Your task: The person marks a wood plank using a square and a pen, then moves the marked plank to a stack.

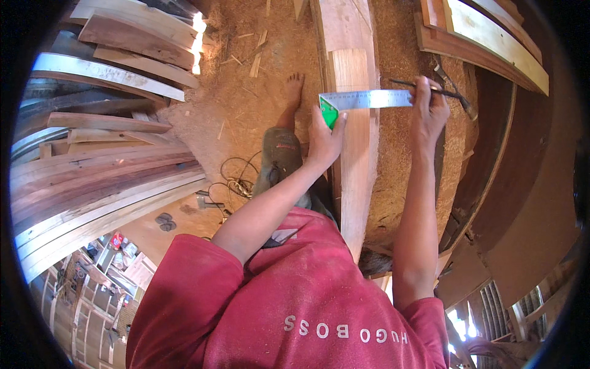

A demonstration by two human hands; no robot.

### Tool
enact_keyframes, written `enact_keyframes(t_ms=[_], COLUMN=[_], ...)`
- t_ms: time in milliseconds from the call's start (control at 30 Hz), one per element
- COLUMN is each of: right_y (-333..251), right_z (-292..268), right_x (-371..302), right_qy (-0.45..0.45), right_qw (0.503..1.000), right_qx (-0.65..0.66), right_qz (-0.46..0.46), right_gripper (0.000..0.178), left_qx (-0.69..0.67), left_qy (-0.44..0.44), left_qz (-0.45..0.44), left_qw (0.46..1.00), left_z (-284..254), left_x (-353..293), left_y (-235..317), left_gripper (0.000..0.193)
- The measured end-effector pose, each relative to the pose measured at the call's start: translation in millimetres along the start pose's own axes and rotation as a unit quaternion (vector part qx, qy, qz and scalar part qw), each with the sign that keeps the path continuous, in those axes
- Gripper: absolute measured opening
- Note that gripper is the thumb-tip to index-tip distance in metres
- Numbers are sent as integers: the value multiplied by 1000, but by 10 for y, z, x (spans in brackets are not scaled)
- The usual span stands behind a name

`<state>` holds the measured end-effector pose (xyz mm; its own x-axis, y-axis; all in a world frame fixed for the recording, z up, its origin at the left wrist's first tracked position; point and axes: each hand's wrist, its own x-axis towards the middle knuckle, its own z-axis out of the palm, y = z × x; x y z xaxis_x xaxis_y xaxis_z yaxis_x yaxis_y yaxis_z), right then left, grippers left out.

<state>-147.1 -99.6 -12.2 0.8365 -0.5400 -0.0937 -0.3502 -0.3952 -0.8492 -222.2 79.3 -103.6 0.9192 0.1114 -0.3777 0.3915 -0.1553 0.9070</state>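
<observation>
A try square with a green handle and a steel ruler blade (372, 99) lies across a pale wooden board (353, 160). Closed around the green handle is my left hand (324, 140), at the board's left edge, thumb resting along it. The blade reaches past the board's right edge. At its far end my right hand (429, 120) is closed on a dark pencil (439, 90), which points left above the blade. Whether my right fingers also touch the blade, I cannot tell. The pale board rests on a longer, wider plank (344, 27).
Stacked planks (104, 175) fill the left side, and more boards (491, 46) lie at the upper right. A long-handled tool (458, 95) lies right of my right hand. Coiled cord (239, 184) and wood scraps (258, 55) lie on the sawdust-covered floor near my bare foot (294, 92).
</observation>
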Motion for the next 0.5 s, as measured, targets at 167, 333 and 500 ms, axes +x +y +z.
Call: enact_keyframes(t_ms=[167,333,500], right_y=[118,185,133], right_z=[-231,-279,-202], right_x=[-108,-173,-219], right_qy=[42,50,47], right_qw=[998,999,998], right_qx=[26,-1,44], right_qz=[33,21,17], right_gripper=[27,26,25], left_qx=[36,16,32], left_qy=[19,-17,6], left_qz=[8,-34,-11], left_qw=[999,999,999], left_z=[22,21,41], left_x=[-125,158,397], left_y=[-69,91,-8], left_gripper=[53,54,43])
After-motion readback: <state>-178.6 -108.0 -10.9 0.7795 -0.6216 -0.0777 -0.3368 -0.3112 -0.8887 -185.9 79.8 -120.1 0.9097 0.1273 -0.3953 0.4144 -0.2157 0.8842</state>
